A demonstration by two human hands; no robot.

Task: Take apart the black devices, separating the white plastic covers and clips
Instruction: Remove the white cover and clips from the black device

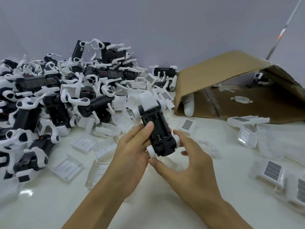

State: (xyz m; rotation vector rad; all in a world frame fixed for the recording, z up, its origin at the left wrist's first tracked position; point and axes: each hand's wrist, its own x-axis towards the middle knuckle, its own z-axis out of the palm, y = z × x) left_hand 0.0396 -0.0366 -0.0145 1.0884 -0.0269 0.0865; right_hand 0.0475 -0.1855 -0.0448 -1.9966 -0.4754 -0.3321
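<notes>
While held above table at frame centre, black device shows open battery bay, white cover at 12 o'clock end, white round clips at corners. Left hand grips body, thumb on top. Right hand half-curled, fingertips touching 6 o'clock end clips.

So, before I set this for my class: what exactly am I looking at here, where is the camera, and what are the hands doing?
There is no machine here, only one picture from a camera worn on a person's head, looking down at their own hands. The left hand grips a black device with white end pieces; the right hand curls around its near end. To the left lies a pile of similar devices. Loose white covers lie scattered on the white table. A cardboard box lies tipped over at right.
</notes>
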